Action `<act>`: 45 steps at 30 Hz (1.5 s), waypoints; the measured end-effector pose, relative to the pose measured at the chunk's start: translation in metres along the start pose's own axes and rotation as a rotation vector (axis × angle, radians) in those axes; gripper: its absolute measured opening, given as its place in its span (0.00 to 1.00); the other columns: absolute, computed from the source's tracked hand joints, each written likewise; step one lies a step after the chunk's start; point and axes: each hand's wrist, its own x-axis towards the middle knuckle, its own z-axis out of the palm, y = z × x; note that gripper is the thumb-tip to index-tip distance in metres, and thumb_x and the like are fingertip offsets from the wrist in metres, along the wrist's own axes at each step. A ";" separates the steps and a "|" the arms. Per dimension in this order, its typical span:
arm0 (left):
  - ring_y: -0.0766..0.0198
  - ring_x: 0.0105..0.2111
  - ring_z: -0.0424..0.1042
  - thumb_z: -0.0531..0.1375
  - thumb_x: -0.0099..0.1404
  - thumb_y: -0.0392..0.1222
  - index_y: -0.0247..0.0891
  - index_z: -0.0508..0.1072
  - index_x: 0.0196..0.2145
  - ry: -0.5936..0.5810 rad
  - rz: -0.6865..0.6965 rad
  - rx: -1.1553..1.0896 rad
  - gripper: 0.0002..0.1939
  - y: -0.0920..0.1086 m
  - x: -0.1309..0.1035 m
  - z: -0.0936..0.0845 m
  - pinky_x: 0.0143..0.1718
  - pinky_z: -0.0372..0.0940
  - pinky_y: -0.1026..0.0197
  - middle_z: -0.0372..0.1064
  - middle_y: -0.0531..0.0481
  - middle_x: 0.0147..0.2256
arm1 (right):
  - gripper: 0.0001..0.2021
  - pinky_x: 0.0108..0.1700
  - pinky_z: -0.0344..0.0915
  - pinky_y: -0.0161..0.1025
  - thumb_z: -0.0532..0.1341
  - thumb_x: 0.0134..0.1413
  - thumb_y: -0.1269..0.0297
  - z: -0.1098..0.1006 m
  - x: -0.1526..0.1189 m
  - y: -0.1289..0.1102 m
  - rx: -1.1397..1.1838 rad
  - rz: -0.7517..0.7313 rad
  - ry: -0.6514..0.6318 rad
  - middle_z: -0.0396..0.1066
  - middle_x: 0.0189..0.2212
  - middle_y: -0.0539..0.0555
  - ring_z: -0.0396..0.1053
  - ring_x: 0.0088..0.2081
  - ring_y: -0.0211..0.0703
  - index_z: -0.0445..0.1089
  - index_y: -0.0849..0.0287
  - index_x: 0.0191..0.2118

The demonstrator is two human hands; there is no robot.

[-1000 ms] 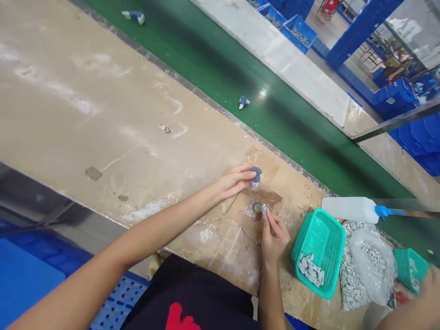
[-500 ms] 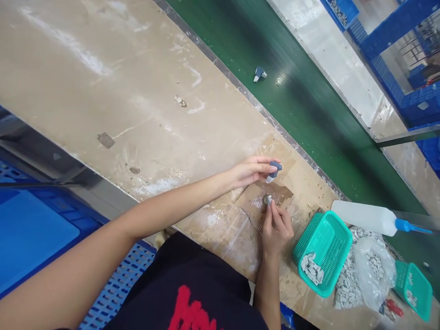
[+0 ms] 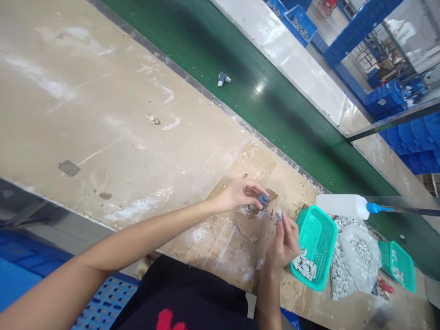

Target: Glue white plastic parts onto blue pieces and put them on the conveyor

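Two-handed hold over the counter [image 3: 192,169]; left fingers [image 3: 256,187] clamped on blue piece [image 3: 264,200], right fingers [image 3: 286,223] on white piece [image 3: 278,214], tips only, likely leaving ends clear; basket [image 3: 325,243] beside right hand [image 3: 282,245], presumably for quick reach.

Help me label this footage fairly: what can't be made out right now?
In the head view:
Blue part: partly hidden by the left hand.
Pale piece: lower end covered by the right hand; exact shape too small to tell.
White pieces in the larger teal basket: too small and heaped to count.
Red print: cut off by the bottom edge.
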 end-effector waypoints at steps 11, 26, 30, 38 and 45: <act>0.60 0.29 0.80 0.64 0.57 0.33 0.36 0.80 0.33 -0.062 0.017 0.244 0.06 0.000 -0.023 0.024 0.33 0.74 0.64 0.79 0.46 0.32 | 0.21 0.38 0.71 0.43 0.60 0.62 0.75 -0.011 0.006 -0.026 0.057 -0.213 -0.142 0.73 0.37 0.52 0.72 0.39 0.43 0.74 0.42 0.55; 0.55 0.30 0.80 0.69 0.52 0.34 0.35 0.80 0.34 0.020 0.034 0.246 0.09 -0.011 -0.029 0.028 0.32 0.76 0.63 0.79 0.45 0.31 | 0.19 0.36 0.74 0.40 0.58 0.63 0.74 -0.016 0.008 -0.034 0.007 -0.102 -0.243 0.74 0.35 0.52 0.75 0.36 0.41 0.77 0.44 0.51; 0.54 0.31 0.81 0.69 0.52 0.33 0.36 0.80 0.34 0.054 0.014 0.205 0.10 -0.016 -0.031 0.030 0.34 0.76 0.63 0.80 0.45 0.32 | 0.21 0.35 0.73 0.38 0.57 0.63 0.77 -0.016 0.006 -0.037 0.003 -0.101 -0.237 0.74 0.35 0.52 0.74 0.36 0.40 0.75 0.44 0.53; 0.57 0.32 0.79 0.70 0.49 0.30 0.35 0.79 0.32 0.076 -0.068 0.218 0.10 0.000 -0.030 0.029 0.34 0.74 0.63 0.78 0.45 0.30 | 0.31 0.40 0.74 0.40 0.52 0.61 0.82 -0.013 -0.004 -0.039 -0.098 -0.257 -0.252 0.74 0.38 0.54 0.73 0.40 0.41 0.66 0.41 0.62; 0.61 0.29 0.75 0.71 0.57 0.42 0.36 0.76 0.43 -0.092 -0.201 0.093 0.17 0.008 -0.027 0.029 0.31 0.70 0.65 0.73 0.48 0.28 | 0.19 0.42 0.73 0.37 0.54 0.66 0.71 -0.016 0.007 -0.043 -0.129 -0.079 -0.341 0.78 0.39 0.56 0.76 0.40 0.41 0.72 0.51 0.58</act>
